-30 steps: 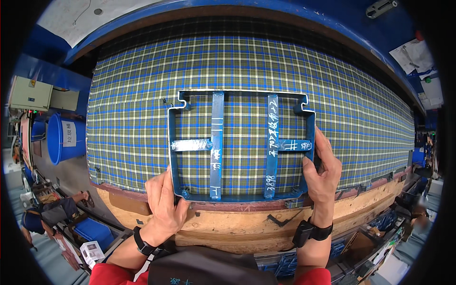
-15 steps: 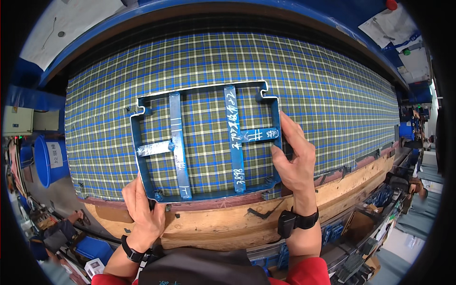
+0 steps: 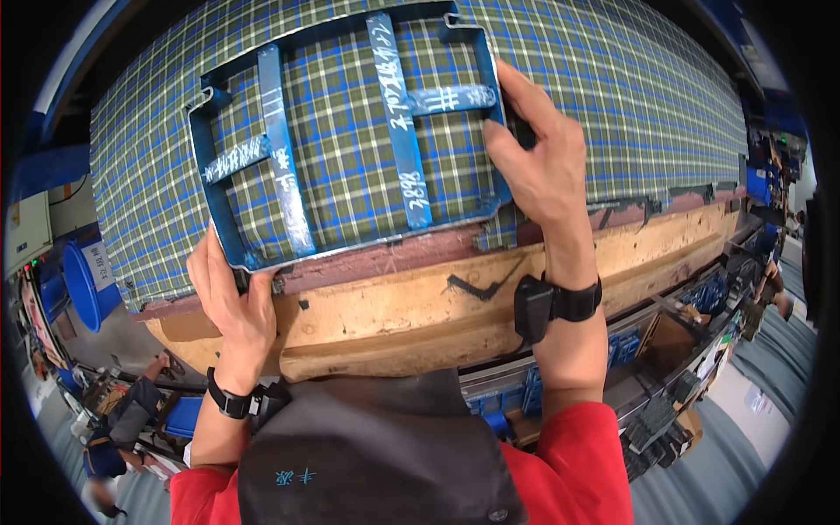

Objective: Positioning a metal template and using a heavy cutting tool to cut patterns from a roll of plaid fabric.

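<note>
A blue metal cutting die lies on the plaid fabric, its near side along the reddish front edge. Notches mark its two far corners, and crossbars with white handwriting span the inside. My left hand grips the die's near left corner, its fingers outside the wall. At the right wall my right hand is closed, with the thumb on the inner side and the fingers outside.
A wooden board runs along the table front. A blue bin stands at the left. Blue metal pieces fill a rack at the lower right. Another person is at the lower left.
The whole view has tilted toward me, so the die, fabric and board appear higher up and more of my apron shows. Both hands keep their hold on the die.
</note>
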Action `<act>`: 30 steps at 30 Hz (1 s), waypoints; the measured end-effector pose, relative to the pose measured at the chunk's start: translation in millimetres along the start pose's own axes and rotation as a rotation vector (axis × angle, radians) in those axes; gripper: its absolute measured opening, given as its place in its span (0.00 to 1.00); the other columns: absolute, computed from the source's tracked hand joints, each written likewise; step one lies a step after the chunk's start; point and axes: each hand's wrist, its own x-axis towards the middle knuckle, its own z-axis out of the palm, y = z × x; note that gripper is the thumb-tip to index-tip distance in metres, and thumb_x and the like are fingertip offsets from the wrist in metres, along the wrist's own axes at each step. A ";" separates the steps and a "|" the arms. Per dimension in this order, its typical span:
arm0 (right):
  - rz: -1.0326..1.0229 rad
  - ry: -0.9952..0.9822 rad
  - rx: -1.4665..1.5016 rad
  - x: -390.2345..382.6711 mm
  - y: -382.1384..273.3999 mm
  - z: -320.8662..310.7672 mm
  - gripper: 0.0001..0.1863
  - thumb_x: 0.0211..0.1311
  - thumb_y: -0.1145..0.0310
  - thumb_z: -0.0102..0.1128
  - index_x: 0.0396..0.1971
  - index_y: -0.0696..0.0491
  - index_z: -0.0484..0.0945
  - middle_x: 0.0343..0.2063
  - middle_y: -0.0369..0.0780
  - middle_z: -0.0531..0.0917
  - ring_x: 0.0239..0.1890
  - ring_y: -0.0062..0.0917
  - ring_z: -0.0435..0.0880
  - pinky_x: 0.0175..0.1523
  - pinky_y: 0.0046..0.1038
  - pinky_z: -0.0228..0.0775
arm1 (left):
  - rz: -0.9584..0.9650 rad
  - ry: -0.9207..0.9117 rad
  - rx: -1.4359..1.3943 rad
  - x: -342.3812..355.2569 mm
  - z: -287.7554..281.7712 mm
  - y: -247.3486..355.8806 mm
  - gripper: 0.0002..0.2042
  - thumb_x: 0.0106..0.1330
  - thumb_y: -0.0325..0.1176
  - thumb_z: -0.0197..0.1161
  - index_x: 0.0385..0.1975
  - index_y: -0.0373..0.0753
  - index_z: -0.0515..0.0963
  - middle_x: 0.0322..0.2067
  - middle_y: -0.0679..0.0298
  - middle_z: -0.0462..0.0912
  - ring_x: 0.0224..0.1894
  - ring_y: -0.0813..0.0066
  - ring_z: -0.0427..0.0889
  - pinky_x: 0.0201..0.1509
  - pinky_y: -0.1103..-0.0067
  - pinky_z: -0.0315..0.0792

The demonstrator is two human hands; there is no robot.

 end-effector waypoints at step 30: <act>-0.027 0.006 0.125 1.7 18.8 8.6 0.30 0.57 0.69 0.61 0.62 0.60 0.79 0.60 0.53 0.83 0.64 0.41 0.82 0.66 0.35 0.74 | 0.105 0.198 -0.064 -2.4 13.4 3.6 0.36 0.57 0.30 0.77 0.67 0.32 0.71 0.49 0.51 0.79 0.51 0.50 0.76 0.57 0.61 0.69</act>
